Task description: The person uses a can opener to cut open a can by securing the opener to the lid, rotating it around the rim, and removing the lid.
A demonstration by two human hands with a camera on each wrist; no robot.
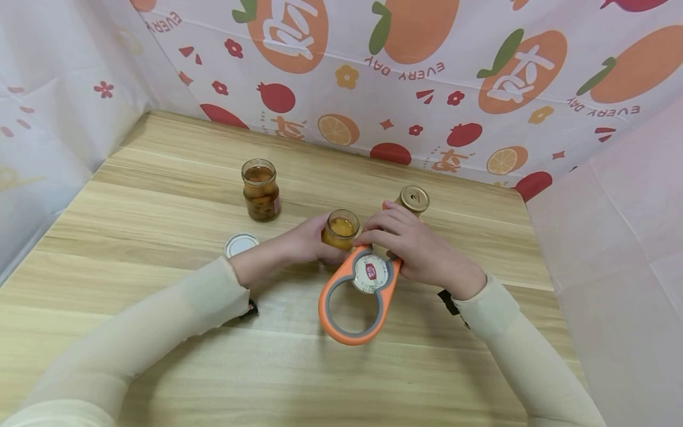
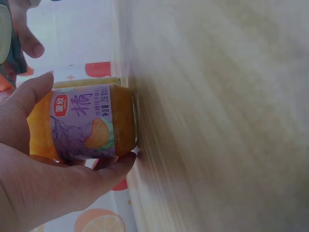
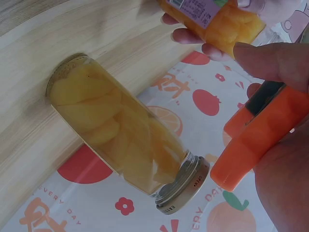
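My left hand (image 1: 309, 240) grips an open glass jar of orange fruit (image 1: 340, 236), upright on the table. In the left wrist view its purple label (image 2: 82, 121) faces the camera, fingers and thumb around the glass. Just right of it, my right hand (image 1: 421, 246) holds the handles of an orange and grey jar opener (image 1: 326, 317). A white lid with a red logo (image 1: 369, 274) sits within the opener's smaller ring; the larger ring has nothing in it. Beyond the right hand stands a gold-lidded jar (image 1: 414, 198), which the right wrist view shows full of yellow fruit pieces (image 3: 106, 116).
An open jar of dark fruit in brown liquid (image 1: 260, 193) stands at the back left. Near my left forearm a loose white lid (image 1: 241, 244) lies on the wooden table (image 1: 160, 296). A fruit-printed curtain (image 1: 341, 89) borders the back.
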